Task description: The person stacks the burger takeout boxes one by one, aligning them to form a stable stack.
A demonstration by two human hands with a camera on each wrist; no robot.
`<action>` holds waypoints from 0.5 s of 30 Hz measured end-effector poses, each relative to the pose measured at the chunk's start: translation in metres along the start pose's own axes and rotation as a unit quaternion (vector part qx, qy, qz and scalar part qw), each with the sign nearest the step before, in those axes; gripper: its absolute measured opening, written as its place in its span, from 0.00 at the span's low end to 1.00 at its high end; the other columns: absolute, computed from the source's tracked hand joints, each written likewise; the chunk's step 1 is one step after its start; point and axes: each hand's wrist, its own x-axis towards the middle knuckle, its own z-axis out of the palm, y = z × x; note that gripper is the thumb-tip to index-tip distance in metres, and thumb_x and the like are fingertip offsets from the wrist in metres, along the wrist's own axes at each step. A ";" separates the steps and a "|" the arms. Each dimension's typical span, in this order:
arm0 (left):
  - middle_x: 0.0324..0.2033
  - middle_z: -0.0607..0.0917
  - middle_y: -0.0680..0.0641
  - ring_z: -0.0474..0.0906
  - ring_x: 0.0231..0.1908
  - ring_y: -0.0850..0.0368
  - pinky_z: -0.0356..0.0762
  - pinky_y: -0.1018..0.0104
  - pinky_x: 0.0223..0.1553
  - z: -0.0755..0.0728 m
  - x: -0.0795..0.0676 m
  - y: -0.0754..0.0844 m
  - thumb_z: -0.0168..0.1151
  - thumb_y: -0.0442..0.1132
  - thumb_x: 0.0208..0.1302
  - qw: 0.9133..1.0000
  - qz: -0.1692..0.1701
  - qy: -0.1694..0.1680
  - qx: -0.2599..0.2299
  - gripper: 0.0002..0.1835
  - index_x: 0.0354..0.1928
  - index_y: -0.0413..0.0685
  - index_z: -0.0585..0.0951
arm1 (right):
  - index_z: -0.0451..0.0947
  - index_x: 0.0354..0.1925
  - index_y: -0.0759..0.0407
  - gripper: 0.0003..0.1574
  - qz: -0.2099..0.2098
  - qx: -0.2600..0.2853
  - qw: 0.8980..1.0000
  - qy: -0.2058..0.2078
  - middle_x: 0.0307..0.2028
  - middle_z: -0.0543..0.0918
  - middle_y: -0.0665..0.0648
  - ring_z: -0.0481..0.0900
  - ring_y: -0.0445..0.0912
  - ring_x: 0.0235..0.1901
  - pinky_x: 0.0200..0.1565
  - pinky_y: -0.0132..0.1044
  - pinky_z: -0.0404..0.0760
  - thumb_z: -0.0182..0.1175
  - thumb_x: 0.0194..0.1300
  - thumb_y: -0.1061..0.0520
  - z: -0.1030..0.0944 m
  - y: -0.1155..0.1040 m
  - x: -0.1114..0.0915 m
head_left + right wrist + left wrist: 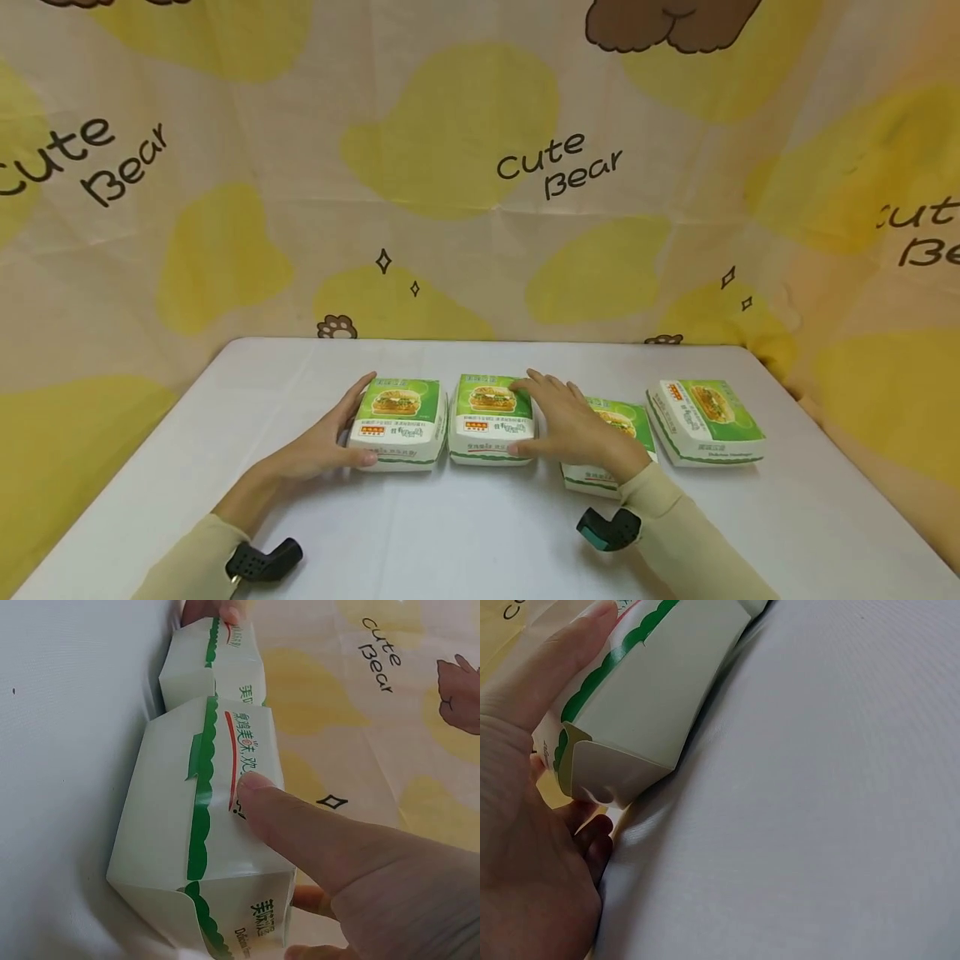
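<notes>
Two green-and-white cardboard burger boxes stand side by side, lids closed, at mid-table in the head view. My left hand [322,437] grips the left burger box [397,425] at its left end, thumb on the front face and fingers reaching behind. The left wrist view shows that thumb pressed to the printed front of the box [645,697]. Around the right end of the second burger box [491,421] my right hand [566,421] holds on. Its thumb lies on the front face of that box [165,817] in the right wrist view, the other fingers mostly hidden behind.
A third burger box [626,421] sits partly hidden behind the right hand and wrist. Farther right stands a fourth burger box [708,421], turned at an angle. All rest on a white-covered table [450,542], with a yellow patterned cloth [450,125] hanging behind its back edge.
</notes>
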 end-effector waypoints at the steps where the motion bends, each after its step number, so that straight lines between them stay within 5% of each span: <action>1: 0.80 0.42 0.32 0.39 0.78 0.27 0.35 0.21 0.70 0.000 0.000 0.001 0.76 0.41 0.54 1.000 0.002 0.001 0.003 0.66 0.82 0.57 0.36 | 0.64 0.72 0.52 0.53 -0.001 0.002 1.000 -0.001 0.77 0.61 0.63 0.56 0.63 0.77 0.75 0.70 0.47 0.75 0.55 0.39 -0.001 0.000 0.000; 11: 0.80 0.39 0.31 0.34 0.78 0.26 0.31 0.21 0.69 0.000 -0.002 0.005 0.76 0.41 0.53 1.000 0.000 -0.004 0.018 0.67 0.82 0.58 0.34 | 0.63 0.74 0.50 0.58 0.005 0.000 1.000 0.006 0.74 0.66 0.61 0.61 0.58 0.76 0.74 0.70 0.48 0.75 0.53 0.34 -0.001 0.000 -0.001; 15: 0.80 0.37 0.34 0.30 0.78 0.28 0.29 0.22 0.70 -0.002 0.000 0.004 0.76 0.41 0.53 1.000 0.002 -0.003 0.019 0.67 0.82 0.55 0.34 | 0.63 0.74 0.48 0.57 0.009 0.015 1.000 0.014 0.73 0.66 0.63 0.64 0.62 0.72 0.71 0.69 0.58 0.74 0.54 0.33 -0.003 0.000 0.002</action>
